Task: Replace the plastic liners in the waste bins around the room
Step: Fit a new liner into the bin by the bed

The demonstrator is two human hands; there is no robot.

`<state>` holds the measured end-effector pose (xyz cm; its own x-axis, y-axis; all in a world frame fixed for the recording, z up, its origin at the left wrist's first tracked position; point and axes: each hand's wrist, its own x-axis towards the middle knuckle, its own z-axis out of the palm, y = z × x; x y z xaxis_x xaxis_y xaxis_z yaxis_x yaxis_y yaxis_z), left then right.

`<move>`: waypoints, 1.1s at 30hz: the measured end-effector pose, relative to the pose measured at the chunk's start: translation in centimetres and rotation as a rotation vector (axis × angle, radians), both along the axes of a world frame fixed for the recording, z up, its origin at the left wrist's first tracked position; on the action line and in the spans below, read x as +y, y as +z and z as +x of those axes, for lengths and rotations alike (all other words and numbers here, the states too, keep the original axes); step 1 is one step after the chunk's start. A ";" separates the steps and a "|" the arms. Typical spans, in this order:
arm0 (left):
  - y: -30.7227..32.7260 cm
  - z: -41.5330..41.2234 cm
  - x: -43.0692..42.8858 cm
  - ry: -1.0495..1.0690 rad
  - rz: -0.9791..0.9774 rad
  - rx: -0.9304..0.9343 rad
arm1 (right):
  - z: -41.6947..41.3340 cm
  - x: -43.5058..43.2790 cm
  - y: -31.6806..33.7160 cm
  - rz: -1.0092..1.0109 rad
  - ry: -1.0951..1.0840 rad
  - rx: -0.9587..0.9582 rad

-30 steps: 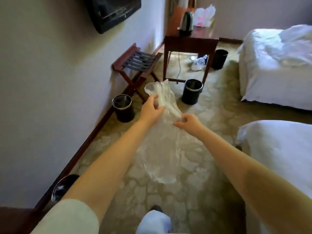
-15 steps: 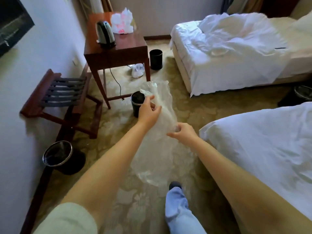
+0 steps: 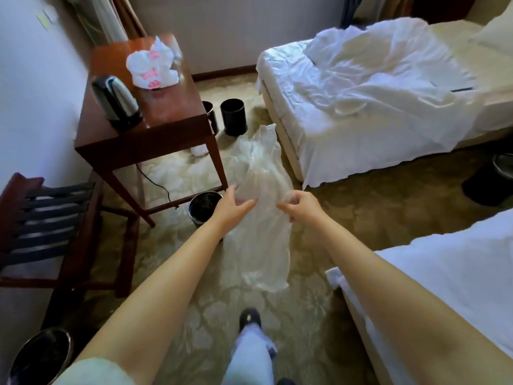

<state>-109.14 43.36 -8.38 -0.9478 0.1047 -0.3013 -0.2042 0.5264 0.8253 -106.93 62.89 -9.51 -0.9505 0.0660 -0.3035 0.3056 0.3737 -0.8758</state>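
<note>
Presently: liner (image 3: 261,245), clear plastic, is hanging long axis vertical above the floor (image 3: 361,207), between left hand (image 3: 233,208) and right hand (image 3: 302,207), the fingers (image 3: 245,203) of both pinching its upper part. Bin (image 3: 204,207) is standing on the floor just left of the left hand, the nearer one.

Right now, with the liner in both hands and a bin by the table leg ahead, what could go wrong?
The clear liner is bunched between the left hand and right hand, not spread open; it could slip or go in crumpled.
Its tail hangs low ahead of the shoe and might get stepped on.
The black cord trails beside the bin; a foot could snag it.
</note>
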 end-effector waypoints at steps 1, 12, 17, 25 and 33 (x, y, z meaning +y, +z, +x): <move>-0.4 -2.6 0.3 -0.024 0.001 -0.017 | -2.6 0.4 -0.2 -0.010 -0.014 0.001; 1.3 -34.5 4.6 -0.232 0.044 0.025 | -33.1 4.4 2.4 0.018 -0.153 0.061; 2.2 -46.4 7.7 -0.193 0.066 0.097 | -44.6 6.7 2.9 0.051 -0.195 0.073; 0.1 -66.0 12.8 -0.110 0.010 0.096 | -65.9 11.9 0.2 -0.004 -0.160 0.070; 0.8 -82.4 13.2 0.051 -0.083 0.057 | -85.6 13.4 0.2 -0.017 -0.024 0.048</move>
<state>-191.52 56.57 -7.63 -0.9670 0.0325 -0.2526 -0.1868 0.5839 0.7901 -192.57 76.28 -9.28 -0.9621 0.0840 -0.2593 0.2721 0.3516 -0.8957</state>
